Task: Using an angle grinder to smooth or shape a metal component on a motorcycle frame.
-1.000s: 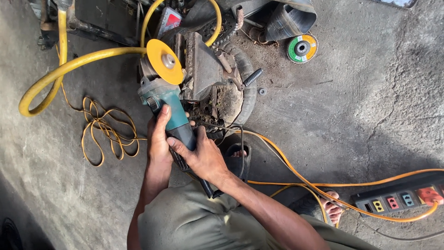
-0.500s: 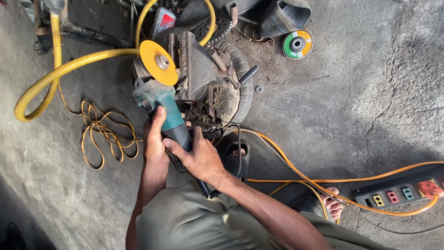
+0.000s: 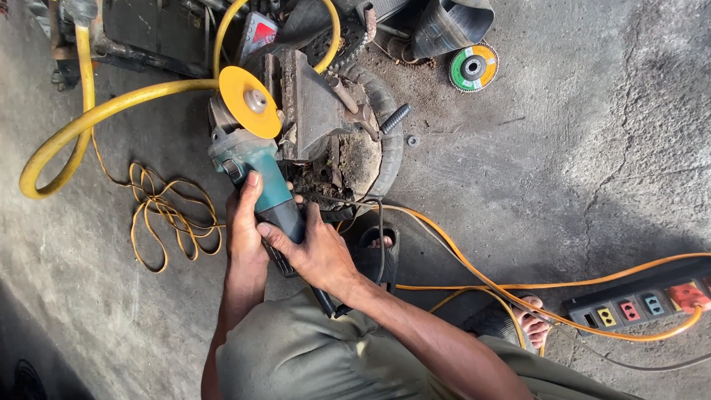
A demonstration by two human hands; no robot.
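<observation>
Both my hands grip a teal angle grinder (image 3: 252,167) with a yellow disc (image 3: 249,101). My left hand (image 3: 244,226) wraps the body from the left, thumb up along the housing. My right hand (image 3: 315,252) clasps the rear handle from the right. The disc sits against the left edge of a rusty metal block (image 3: 311,104) that rests on a dirty round base (image 3: 370,148). The grinder's black cord runs back under my right wrist.
A thick yellow hose (image 3: 81,126) loops at the left beside a coiled thin yellow cable (image 3: 159,215). A green flap disc (image 3: 474,68) lies on the concrete at the top. Orange cable (image 3: 481,278) leads to a black power strip (image 3: 637,304). My sandalled foot (image 3: 518,322) rests nearby.
The grinder and both hands have stayed in the same grip. The disc remains at the metal block's left edge, and the view has only shifted slightly.
</observation>
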